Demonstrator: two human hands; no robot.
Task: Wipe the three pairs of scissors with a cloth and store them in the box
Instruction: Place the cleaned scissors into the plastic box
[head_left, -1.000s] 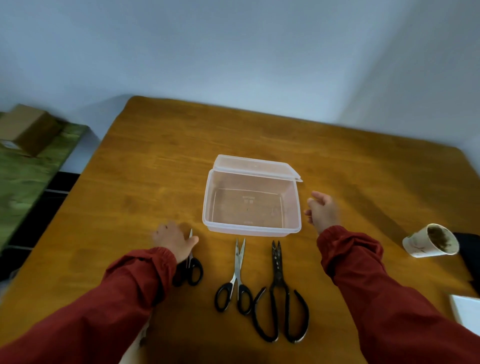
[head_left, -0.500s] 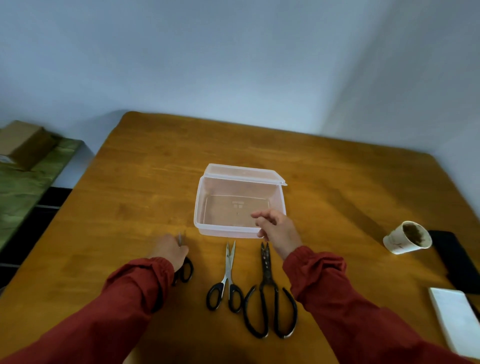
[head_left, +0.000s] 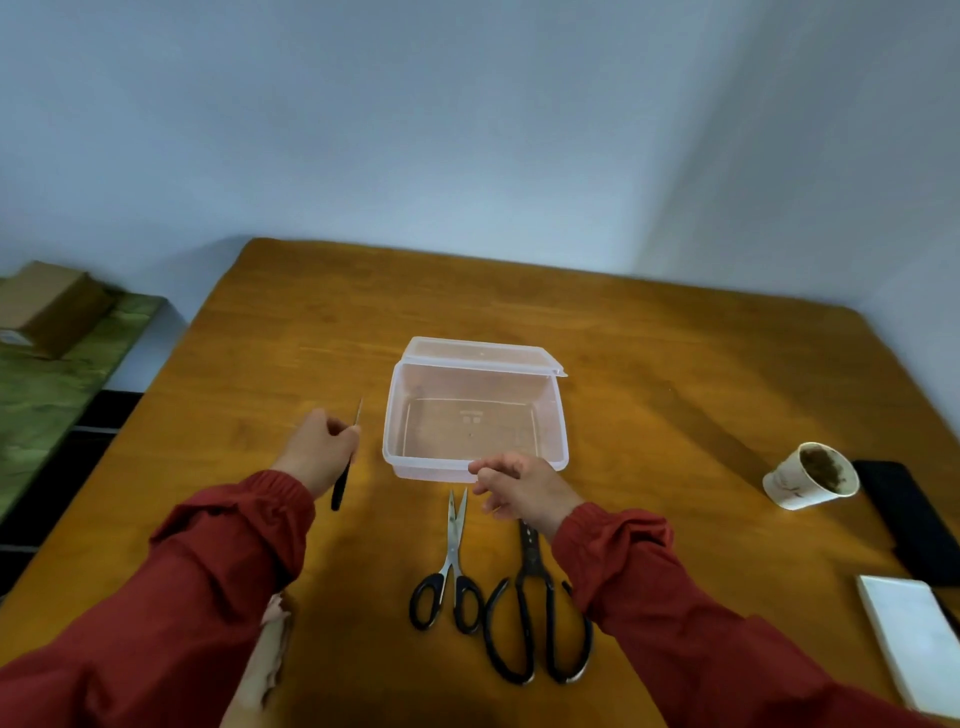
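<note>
Your left hand (head_left: 319, 457) has its grip closed around the small scissors (head_left: 338, 491). The black handle comes out below the fist and the thin blade points up and away from you. This pair is lifted from the tabletop (head_left: 675, 374), just to the left of the box (head_left: 388, 415).

Your right hand (head_left: 524, 491) hangs over the near rim of the box, with the fingers loosely bent and nothing in the grip. This hand covers the blade tips of the large scissors (head_left: 535, 623), which lie flat with their black loop handles toward you. The middle scissors (head_left: 454, 556) lie just beside them on the left, with the blades toward the box and not touching it.

The box is of clear plastic, and its lid (head_left: 483, 356) is folded back behind it.

To the right, well apart from the scissors, stands a paper cup (head_left: 795, 488) with brown remains inside. Next to it is a flat black object (head_left: 904, 514), and nearer to you a flat white object (head_left: 909, 639). At the near edge, a pale crumpled thing (head_left: 270, 649) shows partly from under your left sleeve; I cannot tell if it is the cloth. Beyond the tabletop on the left, a cardboard box (head_left: 47, 306) sits on a green surface (head_left: 52, 395).

Small raised marks (head_left: 470, 417) are on the floor of the box, too small to read. The paper cup has a faint mark on its side, which is also not readable.
</note>
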